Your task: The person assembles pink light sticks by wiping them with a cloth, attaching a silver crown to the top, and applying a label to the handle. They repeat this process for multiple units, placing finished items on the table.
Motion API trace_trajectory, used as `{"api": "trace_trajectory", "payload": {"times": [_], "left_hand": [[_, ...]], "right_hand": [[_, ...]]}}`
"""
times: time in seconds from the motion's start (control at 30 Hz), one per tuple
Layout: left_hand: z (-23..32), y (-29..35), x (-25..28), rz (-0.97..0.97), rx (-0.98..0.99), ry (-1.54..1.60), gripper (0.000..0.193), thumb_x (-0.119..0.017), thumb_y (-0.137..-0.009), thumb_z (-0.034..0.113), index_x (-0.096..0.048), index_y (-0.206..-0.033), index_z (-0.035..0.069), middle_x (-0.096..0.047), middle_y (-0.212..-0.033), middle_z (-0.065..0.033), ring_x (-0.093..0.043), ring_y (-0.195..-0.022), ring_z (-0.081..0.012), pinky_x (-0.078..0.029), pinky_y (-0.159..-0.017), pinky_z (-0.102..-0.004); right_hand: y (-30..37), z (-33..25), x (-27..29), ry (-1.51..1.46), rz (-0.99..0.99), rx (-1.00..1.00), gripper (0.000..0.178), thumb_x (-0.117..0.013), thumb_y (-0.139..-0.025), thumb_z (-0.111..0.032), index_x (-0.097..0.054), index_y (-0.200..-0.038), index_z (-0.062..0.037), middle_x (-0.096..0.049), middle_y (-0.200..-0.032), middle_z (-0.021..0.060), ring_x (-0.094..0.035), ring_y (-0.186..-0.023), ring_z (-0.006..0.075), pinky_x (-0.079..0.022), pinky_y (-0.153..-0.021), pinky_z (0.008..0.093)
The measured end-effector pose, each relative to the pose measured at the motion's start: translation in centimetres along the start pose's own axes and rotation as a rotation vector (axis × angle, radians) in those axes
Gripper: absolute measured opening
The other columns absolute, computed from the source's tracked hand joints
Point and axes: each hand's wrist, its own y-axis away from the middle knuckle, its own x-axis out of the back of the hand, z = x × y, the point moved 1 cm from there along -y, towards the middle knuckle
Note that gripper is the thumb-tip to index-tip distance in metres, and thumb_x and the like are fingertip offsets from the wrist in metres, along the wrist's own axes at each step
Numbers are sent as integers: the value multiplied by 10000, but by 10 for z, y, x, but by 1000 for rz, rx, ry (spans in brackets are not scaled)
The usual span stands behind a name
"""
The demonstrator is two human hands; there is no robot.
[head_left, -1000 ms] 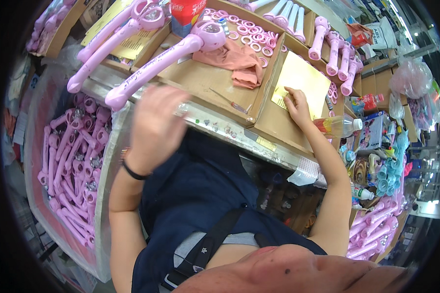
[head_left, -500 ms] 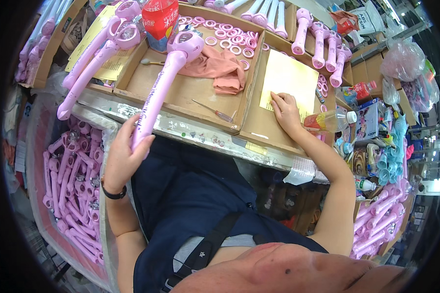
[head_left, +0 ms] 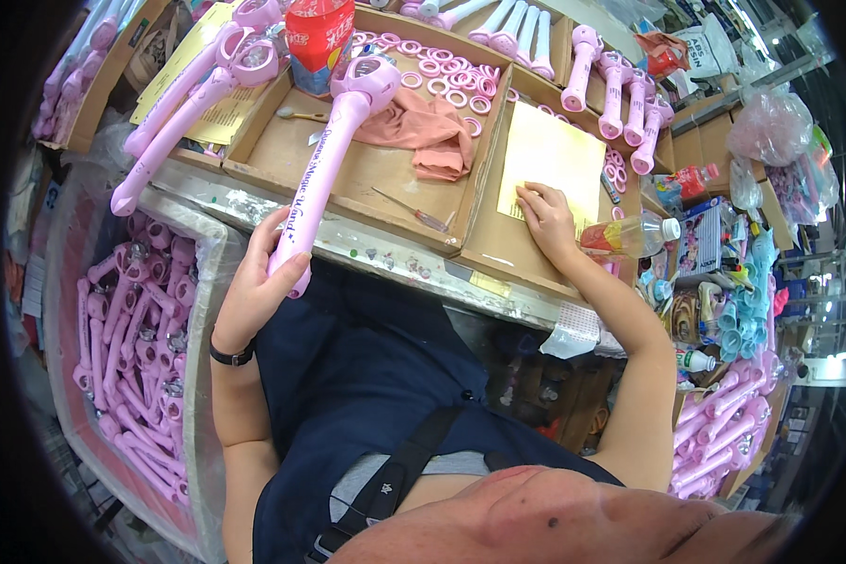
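Observation:
My left hand is wrapped round the lower end of a pink toy wand. The wand leans up and away over the cardboard tray, its round ring-shaped head at the top and dark lettering along the handle. Over in the right compartment, my right hand rests on a pale yellow sheet. Its fingers are bent and drawn together at the sheet's lower left edge; the fingertips are partly hidden. Beside that wrist lies a clear bottle with a white cap.
The cardboard tray holds pink rings, an orange cloth, a screwdriver and a brush. A red-labelled bottle stands behind the wand. Two wands lie at left, above a lined bin full of wands.
My left hand and the wand have shifted slightly right, and the wand has turned a little so more lettering faces up. My right hand stays at the sheet's edge, with its fingers drawn closer together.

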Motion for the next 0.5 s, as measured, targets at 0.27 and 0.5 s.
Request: {"api": "trace_trajectory", "payload": {"times": [0.27, 0.5], "left_hand": [[-3, 1, 0, -13, -4, 63, 589, -605, -896, 180, -316, -1378, 5, -480, -1172, -97, -463, -1059, -147, -368, -935, -272], [-5, 1, 0, -5, -10, 75, 593, -603, -897, 175, -312, -1387, 10, -481, -1170, -86, -467, -1043, -132, -378, -917, -262]], "right_hand": [[-2, 0, -1, -9, -48, -41, 213, -650, -816, -107, -669, -1024, -62, -607, -1055, 122, -558, -945, 299, -474, -818, 374], [1, 1, -1, 7, -7, -19, 190, -679, -794, -113, -690, -982, -87, -635, -985, 84, -584, -884, 277, -504, -741, 356]]}}
